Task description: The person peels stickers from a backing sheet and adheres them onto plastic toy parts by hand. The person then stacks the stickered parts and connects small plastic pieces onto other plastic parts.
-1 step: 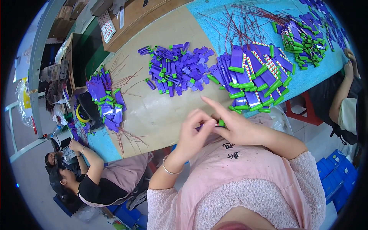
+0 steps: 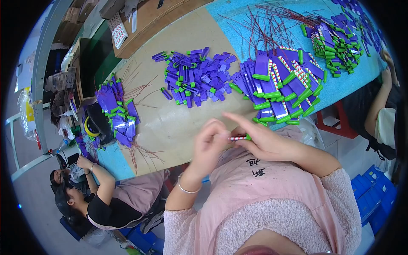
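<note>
My right hand point(image 2: 263, 141) grips a small purple piece point(image 2: 239, 137) with a green end and a red-and-white striped edge. Its index finger points out to the left, past the piece. At the striped end is my left hand point(image 2: 210, 142), blurred, its fingers curled together. Whatever those fingers pinch is hidden. Beyond my hands on the table lies a heap of loose purple and green clip-like parts point(image 2: 193, 76). To the right sits a stack of purple pieces point(image 2: 282, 87) with green ends and striped edges, red wires fanning out behind.
Another pile of purple-green pieces point(image 2: 335, 44) lies far right on the blue table covering point(image 2: 238, 21); a further one point(image 2: 119, 112) with red wires is at left. A co-worker point(image 2: 123, 197) works at left, another person's arm point(image 2: 378, 97) at right. A red stool point(image 2: 340, 123) stands below.
My left hand has shifted slightly up and left, baring more of the striped edge. My right hand still grips the piece in nearly the same place.
</note>
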`<state>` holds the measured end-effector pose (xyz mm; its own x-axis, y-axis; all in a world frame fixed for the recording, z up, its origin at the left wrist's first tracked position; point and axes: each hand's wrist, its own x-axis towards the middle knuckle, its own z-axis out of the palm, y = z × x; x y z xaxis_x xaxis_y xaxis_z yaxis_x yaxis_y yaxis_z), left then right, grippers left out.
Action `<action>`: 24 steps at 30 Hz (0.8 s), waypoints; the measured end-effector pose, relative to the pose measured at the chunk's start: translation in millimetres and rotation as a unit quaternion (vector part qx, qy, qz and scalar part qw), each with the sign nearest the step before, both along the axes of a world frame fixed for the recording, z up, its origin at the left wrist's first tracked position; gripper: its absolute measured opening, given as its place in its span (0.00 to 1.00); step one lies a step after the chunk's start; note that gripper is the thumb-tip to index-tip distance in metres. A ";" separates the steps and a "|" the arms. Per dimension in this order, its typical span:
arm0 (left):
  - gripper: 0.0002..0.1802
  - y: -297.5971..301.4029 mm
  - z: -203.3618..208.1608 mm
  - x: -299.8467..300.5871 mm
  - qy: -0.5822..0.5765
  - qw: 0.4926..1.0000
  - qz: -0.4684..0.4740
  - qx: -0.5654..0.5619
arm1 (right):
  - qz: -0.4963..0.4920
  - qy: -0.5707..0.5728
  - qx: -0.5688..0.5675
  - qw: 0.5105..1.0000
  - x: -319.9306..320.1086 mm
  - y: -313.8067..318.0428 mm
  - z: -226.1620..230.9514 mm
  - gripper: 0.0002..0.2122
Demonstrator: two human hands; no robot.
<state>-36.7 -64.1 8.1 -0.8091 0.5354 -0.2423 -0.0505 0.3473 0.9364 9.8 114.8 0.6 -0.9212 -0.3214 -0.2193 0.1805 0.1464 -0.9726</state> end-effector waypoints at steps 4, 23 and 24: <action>0.05 -15.2 5.4 -42.3 -0.073 0.917 -0.017 0.393 | -0.011 0.054 -0.001 0.998 10.8 13.4 -16.8 0.18; 0.23 18.1 21.2 -15.6 0.379 0.913 -0.150 -0.028 | -0.079 -0.080 -0.078 0.991 2.5 13.0 9.1 0.04; 0.23 17.7 18.2 -12.6 0.378 0.913 -0.149 -0.029 | -0.075 -0.030 -0.031 0.996 2.9 11.6 8.3 0.04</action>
<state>-49.3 -46.5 26.3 -0.5776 0.7626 0.2911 0.7075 0.2899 0.6445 12.7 126.4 8.9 -0.9454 -0.1964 -0.2600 0.2545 0.0533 -0.9656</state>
